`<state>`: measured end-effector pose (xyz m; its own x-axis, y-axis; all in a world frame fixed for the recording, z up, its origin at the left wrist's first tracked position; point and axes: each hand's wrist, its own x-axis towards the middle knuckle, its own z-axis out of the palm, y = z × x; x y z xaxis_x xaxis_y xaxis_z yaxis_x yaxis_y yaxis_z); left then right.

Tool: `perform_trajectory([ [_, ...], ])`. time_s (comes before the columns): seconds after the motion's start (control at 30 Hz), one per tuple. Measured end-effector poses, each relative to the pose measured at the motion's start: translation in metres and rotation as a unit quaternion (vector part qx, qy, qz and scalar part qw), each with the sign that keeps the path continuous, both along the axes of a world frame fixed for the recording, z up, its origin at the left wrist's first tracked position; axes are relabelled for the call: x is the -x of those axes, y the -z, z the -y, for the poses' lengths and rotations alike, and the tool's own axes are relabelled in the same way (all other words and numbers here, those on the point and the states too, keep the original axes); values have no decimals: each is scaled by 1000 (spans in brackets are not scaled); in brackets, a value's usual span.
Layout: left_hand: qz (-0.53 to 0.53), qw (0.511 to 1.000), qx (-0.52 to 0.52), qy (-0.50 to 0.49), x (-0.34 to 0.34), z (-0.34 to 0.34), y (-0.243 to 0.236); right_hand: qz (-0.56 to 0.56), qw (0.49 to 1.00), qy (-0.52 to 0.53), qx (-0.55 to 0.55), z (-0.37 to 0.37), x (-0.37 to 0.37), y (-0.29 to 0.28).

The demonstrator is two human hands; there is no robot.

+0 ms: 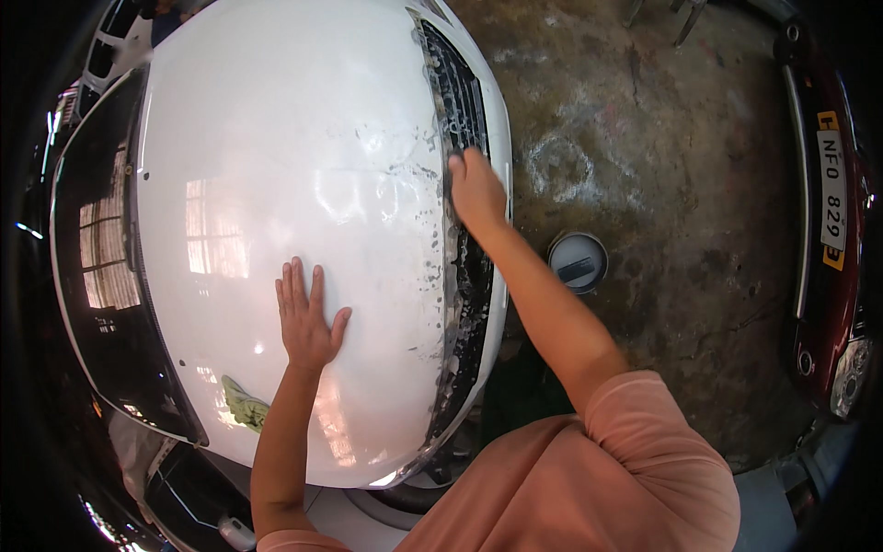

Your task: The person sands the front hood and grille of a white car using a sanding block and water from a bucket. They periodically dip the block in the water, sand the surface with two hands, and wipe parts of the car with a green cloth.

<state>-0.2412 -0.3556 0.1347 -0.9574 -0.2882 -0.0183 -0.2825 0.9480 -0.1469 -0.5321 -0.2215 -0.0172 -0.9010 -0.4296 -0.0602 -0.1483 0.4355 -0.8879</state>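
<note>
Spread flat, my left hand (310,317) rests on the glossy white car hood (276,120), its fingers pointing away from me. My right hand (480,195) is closed at the hood's front edge, over the dark grille (455,83). Its fingers are curled under, so what they hold is hidden. Around that edge the white paint is marked with dark and grey spots and wet-looking streaks. A crumpled green cloth (244,405) lies on the hood to the left of my left forearm.
On the stained concrete floor (681,184) stands a round tub (602,276) with a dark block in it. A dark red car (851,313) is parked at the far right. The white car's windshield (101,239) is at left. Stool legs (688,23) show at top right.
</note>
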Motion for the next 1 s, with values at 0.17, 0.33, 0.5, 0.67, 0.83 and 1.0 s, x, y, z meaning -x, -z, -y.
perform_trajectory([
  [0.17,-5,1000,9,-3,-11,0,-2,68,997,-29,28,-16,-39,-12],
  [0.33,-3,1000,6,8,5,0,0,95,993,64,-5,24,27,-13],
  [0.5,-4,1000,9,-6,-12,-2,-3,153,988,36,-4,8,-28,-15],
  [0.67,-10,1000,7,12,5,1,0,127,987,79,-52,37,42,-21],
  [0.83,-1,1000,6,-11,-9,0,-4,133,989,67,-20,12,-32,-16],
  [1.0,-13,1000,-1,7,-1,-3,-1,102,990,94,-30,32,28,-21],
])
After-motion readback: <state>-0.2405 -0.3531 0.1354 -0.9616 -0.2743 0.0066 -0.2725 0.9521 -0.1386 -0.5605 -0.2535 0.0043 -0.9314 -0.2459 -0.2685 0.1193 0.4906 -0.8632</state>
